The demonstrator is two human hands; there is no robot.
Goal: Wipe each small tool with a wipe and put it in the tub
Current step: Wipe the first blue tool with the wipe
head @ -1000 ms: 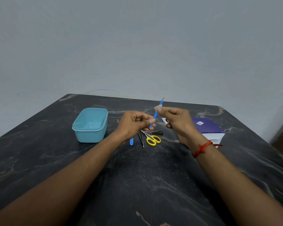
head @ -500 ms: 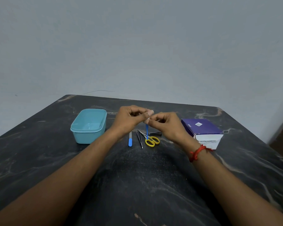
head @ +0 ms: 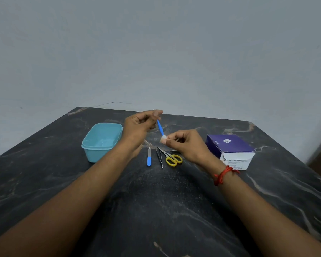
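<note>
Left hand (head: pixel 140 125) of mine pinches the upper end of one blue-handled tool (head: pixel 160 127), held in the air above the table (head: pixel 156 210); its long axis slants from the far metal tip down toward me and rightward. Right hand (head: pixel 185 143) clamps a white wipe (head: pixel 163 139) round its lower end. One open teal tub (head: pixel 101 140) sits toward the left edge. On the table lie one blue-handled file (head: pixel 149 158), one pair of tweezers (head: pixel 159 158), one pair of yellow scissors (head: pixel 172 158). One purple wipe box (head: pixel 230 148) sits toward the right edge.
</note>
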